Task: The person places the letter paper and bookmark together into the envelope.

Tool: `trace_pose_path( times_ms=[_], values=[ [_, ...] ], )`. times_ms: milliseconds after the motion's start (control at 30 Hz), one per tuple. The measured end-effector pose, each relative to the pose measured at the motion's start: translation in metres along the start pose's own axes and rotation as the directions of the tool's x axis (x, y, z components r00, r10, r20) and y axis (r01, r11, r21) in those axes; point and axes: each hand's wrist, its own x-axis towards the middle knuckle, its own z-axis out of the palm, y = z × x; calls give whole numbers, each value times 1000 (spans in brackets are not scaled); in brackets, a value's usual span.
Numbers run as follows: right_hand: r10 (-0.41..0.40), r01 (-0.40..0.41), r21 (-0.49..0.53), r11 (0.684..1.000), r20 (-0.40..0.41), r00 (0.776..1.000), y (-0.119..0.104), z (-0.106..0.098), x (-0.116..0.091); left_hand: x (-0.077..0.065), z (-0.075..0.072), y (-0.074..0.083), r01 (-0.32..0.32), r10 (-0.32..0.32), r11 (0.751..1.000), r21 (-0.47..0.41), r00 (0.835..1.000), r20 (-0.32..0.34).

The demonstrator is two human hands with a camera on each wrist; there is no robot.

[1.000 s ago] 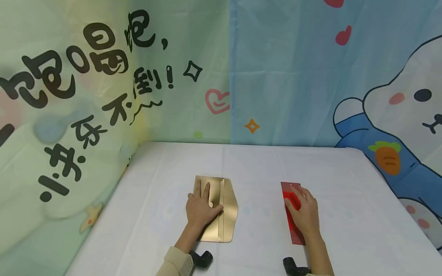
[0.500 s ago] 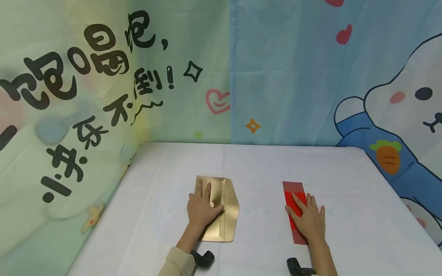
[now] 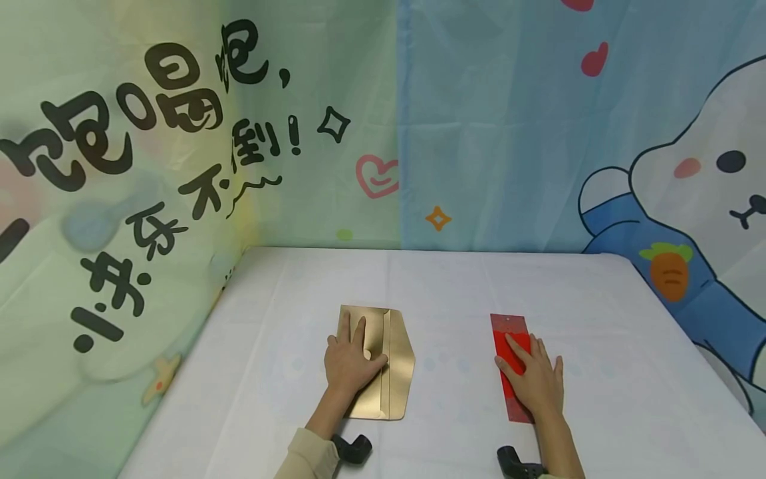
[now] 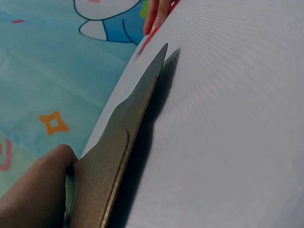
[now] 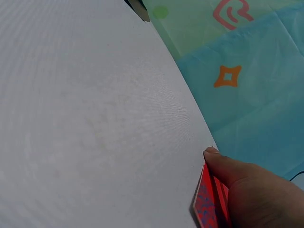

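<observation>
In the head view, a shiny gold envelope (image 3: pixel 396 372) lies on the table with its pointed flap spread out to the right. My left hand (image 3: pixel 349 359) rests on its left part, fingers straight and spread, thumb reaching across toward the flap fold. To the right lies a narrow red packet (image 3: pixel 510 323), bright in the middle and darker at both ends. Over its right side rests my right hand (image 3: pixel 538 384) with extended fingers, the thumb toward the left edge. The right wrist view shows the thumb at the tip of the packet (image 5: pixel 207 202), which has a bluish pattern.
A white cloth covers the table (image 3: pixel 443 286). Printed fabric curtains (image 3: pixel 491 166) stand along its back and left side. Black wrist devices (image 3: pixel 353 450) sit on both wrists, close to the table's near part. Bare cloth separates the envelope and the packet.
My right hand has shifted slightly right and toward me and spread its fingers, so more of the red packet shows. My left hand stays on the gold envelope.
</observation>
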Motion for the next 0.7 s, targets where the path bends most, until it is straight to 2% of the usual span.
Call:
trace_pose_path(
  times_ms=[367,700],
  values=[
    [-4,6,39,999,-50,999,0,2,0,0,0,0,1,-1,1000,-2,1000,-6],
    [-9,26,115,993,-152,988,-2,3,2,0,0,0,-7,7,1000,-4,1000,-15]
  ],
)
